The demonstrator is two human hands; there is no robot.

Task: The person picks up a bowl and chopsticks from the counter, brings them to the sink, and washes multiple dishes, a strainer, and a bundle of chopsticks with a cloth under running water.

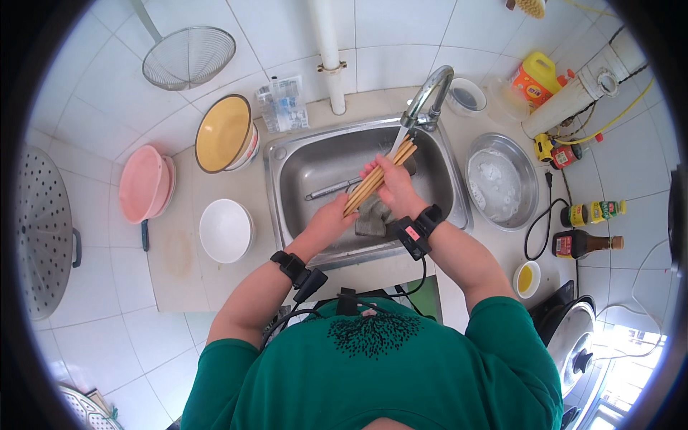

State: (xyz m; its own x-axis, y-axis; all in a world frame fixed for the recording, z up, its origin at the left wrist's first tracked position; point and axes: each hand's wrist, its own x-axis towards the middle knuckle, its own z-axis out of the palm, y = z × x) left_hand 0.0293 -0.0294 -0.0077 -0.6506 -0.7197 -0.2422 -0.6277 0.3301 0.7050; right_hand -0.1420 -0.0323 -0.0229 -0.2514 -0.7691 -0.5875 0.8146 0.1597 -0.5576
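Note:
A bundle of wooden chopsticks (368, 186) slants across the sink, gripped at both ends. My left hand (329, 215) holds its lower end, while my right hand (395, 185) closes around the upper part. Water runs from the curved metal faucet (431, 91) onto the far tips. Under my hands, a wet grey-brown cloth (371, 219) lies in the stainless steel sink (298, 161). Beside it rests a metal-handled utensil (328, 190), its other end hidden behind the chopsticks and my right hand.
Left of the sink stand a white bowl (226, 231), a yellow-lined enamel basin (223, 134) and a pink basin (141, 184). To the right are a metal basin with suds (500, 183), a small cup of yellow liquid (527, 279), sauce bottles (580, 244) and a black power cord (529, 236).

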